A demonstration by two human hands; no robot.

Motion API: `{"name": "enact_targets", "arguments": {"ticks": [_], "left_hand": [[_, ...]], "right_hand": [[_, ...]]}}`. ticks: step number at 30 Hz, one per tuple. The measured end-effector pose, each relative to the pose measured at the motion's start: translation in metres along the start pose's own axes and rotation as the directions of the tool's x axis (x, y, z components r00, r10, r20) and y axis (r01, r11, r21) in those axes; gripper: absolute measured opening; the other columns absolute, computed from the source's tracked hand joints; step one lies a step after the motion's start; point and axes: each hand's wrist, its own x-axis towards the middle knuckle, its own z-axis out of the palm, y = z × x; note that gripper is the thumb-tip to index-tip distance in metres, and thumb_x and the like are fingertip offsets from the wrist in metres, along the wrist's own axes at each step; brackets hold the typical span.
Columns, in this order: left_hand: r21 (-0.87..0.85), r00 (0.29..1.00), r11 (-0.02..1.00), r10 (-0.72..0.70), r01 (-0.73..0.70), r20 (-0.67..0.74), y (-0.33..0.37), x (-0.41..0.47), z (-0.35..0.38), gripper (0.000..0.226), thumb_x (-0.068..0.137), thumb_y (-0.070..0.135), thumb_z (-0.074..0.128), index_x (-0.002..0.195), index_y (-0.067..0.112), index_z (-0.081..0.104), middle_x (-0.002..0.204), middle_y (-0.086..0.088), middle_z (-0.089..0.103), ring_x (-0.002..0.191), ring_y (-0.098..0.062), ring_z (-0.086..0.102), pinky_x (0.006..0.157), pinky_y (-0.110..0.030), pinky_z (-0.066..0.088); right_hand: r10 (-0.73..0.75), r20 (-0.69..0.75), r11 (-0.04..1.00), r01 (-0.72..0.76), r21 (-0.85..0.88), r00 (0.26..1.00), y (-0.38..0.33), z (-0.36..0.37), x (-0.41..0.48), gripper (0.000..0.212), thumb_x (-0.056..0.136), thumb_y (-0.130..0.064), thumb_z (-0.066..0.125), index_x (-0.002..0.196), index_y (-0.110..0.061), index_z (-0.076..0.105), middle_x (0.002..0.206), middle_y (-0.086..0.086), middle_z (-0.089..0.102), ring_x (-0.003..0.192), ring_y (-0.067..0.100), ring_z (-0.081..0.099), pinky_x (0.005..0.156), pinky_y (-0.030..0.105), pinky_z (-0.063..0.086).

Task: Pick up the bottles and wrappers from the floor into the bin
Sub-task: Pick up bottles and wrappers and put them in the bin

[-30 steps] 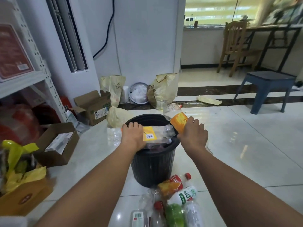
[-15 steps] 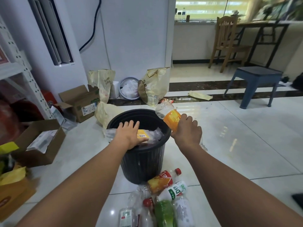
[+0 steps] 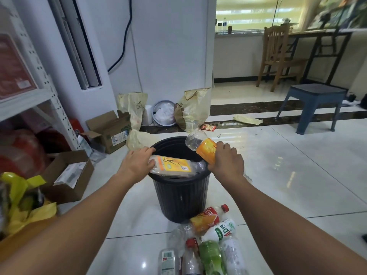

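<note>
We grip an orange bottle [image 3: 201, 144] in our right hand [image 3: 226, 163], tilted above the bin [image 3: 178, 195] rim. Our left hand [image 3: 137, 165], fingers straight, presses a yellow-labelled bottle [image 3: 172, 167] lying across the bin's top. Other bottles [image 3: 210, 253] lie on the floor before it.

White walls [image 3: 168, 46] met a glossy pale tiled floor [image 3: 288, 175]. Daylight glowed through a blinded window [image 3: 256, 14] behind a wooden chair [image 3: 278, 56] and a blue stool [image 3: 315, 100]. White metal shelving [image 3: 39, 76] stood left.
</note>
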Motion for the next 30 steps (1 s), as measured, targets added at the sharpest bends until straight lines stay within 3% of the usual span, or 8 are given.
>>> {"name": "enact_targets", "arguments": {"ticks": [11,18,30], "left_hand": [[-0.009,0.999,0.999,-0.035,0.034,-0.020,-0.023,-0.021,-0.010,0.042,0.096,0.032,0.040,0.136,0.021,0.040,0.137,0.002,0.048,0.127,-0.017,0.042,0.104,-0.036,0.031],[-0.010,0.998,0.998,-0.055,0.055,-0.023,-0.033,-0.012,-0.007,0.044,0.096,0.032,0.038,0.139,0.023,0.038,0.140,0.002,0.045,0.130,-0.017,0.038,0.104,-0.036,0.029],[0.034,0.999,0.999,-0.014,0.015,-0.036,-0.061,0.013,0.006,0.046,0.095,0.033,0.041,0.139,0.022,0.038,0.138,0.000,0.047,0.126,-0.019,0.042,0.101,-0.037,0.031]], "right_hand": [[-0.155,0.048,0.988,0.155,-0.002,0.987,-0.048,0.003,0.005,0.069,0.075,-0.044,0.073,0.127,-0.014,0.037,0.125,0.007,0.049,0.114,0.027,0.049,0.085,0.036,0.042],[-0.252,0.079,0.968,0.253,0.009,0.964,-0.074,0.020,0.020,0.069,0.080,-0.049,0.063,0.133,-0.014,0.035,0.127,0.006,0.048,0.116,0.027,0.047,0.089,0.039,0.042],[-0.389,0.126,0.907,0.403,-0.119,0.913,-0.092,0.063,0.052,0.071,0.081,-0.047,0.067,0.135,-0.015,0.033,0.130,0.005,0.047,0.120,0.028,0.044,0.094,0.039,0.038]]}}
